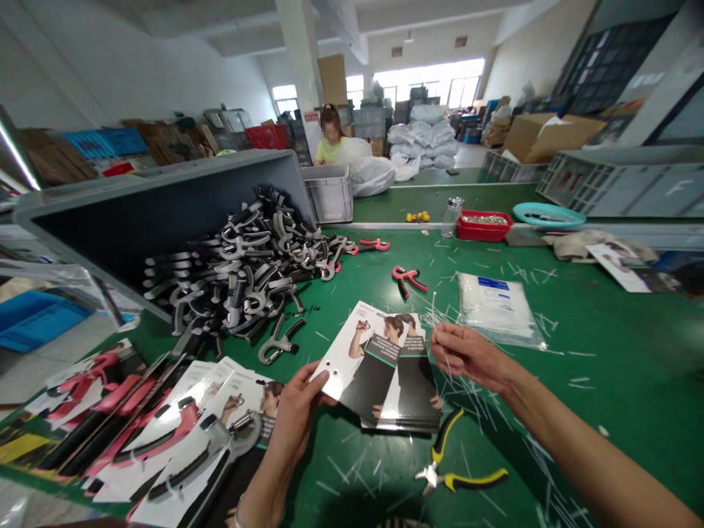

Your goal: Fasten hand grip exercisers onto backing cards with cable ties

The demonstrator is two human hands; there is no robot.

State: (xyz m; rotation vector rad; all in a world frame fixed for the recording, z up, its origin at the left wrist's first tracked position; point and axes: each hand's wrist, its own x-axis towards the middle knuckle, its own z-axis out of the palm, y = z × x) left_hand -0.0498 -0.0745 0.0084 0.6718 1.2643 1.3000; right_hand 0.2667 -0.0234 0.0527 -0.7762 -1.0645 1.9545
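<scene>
Hand grips fastened to printed cards (181,425) lie at far left on a green table (605,330), before a tipped gray bin (104,227) spilling gray-and-black grips (250,275). A worker's left hand (300,403) pinches a punched card (344,359) that overlaps a card stack (421,385). Yellow-handled pliers (432,477) lie open nearby. At right, the right hand (465,356), its fingertips drawn together, grips what appears to be a thin white tie (434,302), mostly hidden; a clear bag (495,302) lies beyond.
</scene>
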